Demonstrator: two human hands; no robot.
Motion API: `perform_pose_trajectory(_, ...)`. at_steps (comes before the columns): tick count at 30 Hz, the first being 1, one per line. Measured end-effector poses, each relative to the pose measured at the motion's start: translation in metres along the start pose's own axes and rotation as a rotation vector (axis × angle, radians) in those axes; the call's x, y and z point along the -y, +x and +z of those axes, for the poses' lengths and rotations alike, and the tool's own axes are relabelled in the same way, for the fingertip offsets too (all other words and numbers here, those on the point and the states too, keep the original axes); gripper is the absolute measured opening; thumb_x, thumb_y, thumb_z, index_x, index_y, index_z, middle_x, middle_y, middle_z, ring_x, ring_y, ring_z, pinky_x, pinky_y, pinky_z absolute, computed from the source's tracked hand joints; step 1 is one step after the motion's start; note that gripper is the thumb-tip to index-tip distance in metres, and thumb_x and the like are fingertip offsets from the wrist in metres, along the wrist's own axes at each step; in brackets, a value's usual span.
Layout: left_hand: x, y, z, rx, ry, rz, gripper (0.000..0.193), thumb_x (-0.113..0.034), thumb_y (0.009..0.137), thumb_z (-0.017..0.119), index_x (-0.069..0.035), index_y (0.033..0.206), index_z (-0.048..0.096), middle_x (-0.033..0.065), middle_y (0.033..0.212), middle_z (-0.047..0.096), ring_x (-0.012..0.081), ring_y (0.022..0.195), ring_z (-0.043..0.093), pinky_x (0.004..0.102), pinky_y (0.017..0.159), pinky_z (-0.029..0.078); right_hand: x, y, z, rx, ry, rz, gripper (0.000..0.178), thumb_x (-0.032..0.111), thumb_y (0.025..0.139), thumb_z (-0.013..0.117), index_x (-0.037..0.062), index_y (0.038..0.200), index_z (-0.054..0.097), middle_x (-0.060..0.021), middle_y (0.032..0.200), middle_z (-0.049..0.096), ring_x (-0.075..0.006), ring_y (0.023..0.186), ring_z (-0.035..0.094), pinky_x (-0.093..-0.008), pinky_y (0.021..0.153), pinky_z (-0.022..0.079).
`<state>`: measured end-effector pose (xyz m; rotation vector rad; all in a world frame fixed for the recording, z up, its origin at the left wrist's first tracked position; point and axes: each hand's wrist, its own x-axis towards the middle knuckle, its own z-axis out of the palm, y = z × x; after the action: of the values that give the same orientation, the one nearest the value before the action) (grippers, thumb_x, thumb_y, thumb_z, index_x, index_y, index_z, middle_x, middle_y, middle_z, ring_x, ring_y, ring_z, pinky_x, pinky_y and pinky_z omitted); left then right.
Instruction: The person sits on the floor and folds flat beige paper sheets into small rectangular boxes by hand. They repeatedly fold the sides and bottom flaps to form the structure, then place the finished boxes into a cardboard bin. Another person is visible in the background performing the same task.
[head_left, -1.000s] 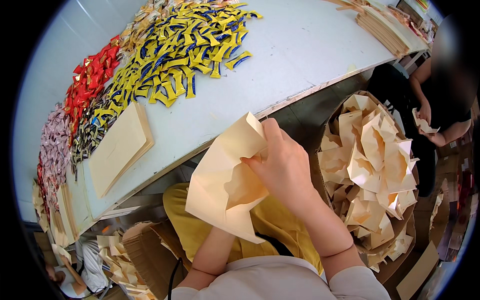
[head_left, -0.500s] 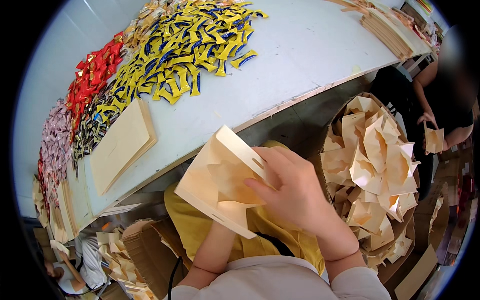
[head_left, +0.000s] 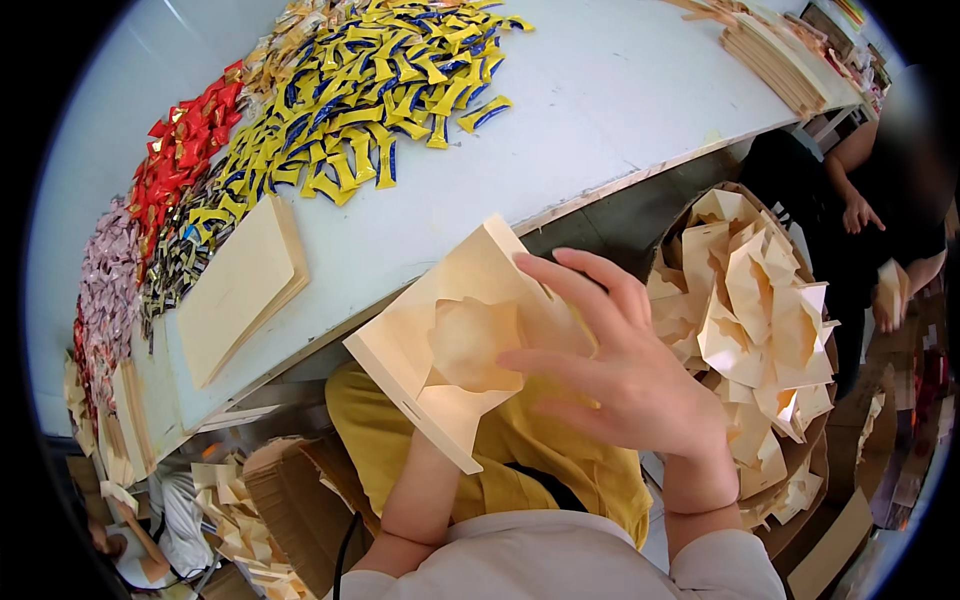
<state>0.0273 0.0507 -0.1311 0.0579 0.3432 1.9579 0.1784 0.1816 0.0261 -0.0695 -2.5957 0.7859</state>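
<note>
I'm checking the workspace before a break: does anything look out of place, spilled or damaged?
Little stands out. One yellow-and-blue packet lies at its pile's right edge, seemingly a little apart from the rest. The cream box being handled shows no obvious damage, though its underside is hidden.

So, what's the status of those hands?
Right hand: fingers spread at carton. Left hand: hidden behind it. Carton: folded, jagged opening facing camera. Piled cartons to the right; nothing visibly blocking.

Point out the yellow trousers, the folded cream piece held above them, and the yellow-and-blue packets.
Yellow trousers (head_left: pixel 520 440): head view, lap fabric.
Folded cream piece (head_left: pixel 408 326): head view, inner wall.
Yellow-and-blue packets (head_left: pixel 365 95): head view, pile's middle.
</note>
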Motion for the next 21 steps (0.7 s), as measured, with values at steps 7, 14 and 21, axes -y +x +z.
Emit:
perform_pose_trajectory(7,0.007,-0.001,0.007,0.042,-0.095,-0.008,0.057,-0.045,0.102,0.05,-0.01,0.146,0.043,0.0132,0.143,0.051,0.0303,0.13,0.051,0.0449,0.106,0.047,0.011,0.004,0.007,0.102,-0.056,0.0,0.026,0.023,0.068,0.084,0.0088,0.082,0.066,-0.0171,0.158,0.032,-0.0451,0.144,0.027,-0.0599,0.111,0.026)
perform_pose_trajectory(14,0.014,-0.009,-0.003,0.034,-0.156,0.011,0.057,-0.045,0.102,0.05,-0.01,0.145,0.044,0.0131,0.143,0.051,0.0303,0.13,0.051,0.0452,0.106,0.046,0.03,0.0,0.048,-0.125,-0.093,-0.054,0.017,0.02,0.072,0.083,0.0124,0.075,0.068,-0.0142,0.146,0.052,-0.043,0.14,0.036,-0.056,0.113,0.024)
perform_pose_trajectory(21,0.013,-0.023,-0.013,0.006,-0.175,0.032,0.057,-0.046,0.102,0.05,-0.01,0.145,0.044,0.013,0.143,0.051,0.0303,0.13,0.05,0.0455,0.107,0.046,0.026,-0.008,0.052,-0.335,-0.062,-0.147,0.02,0.015,0.07,0.084,0.0088,0.086,0.074,-0.0162,0.133,0.061,-0.0378,0.122,0.052,-0.0493,0.107,0.037)
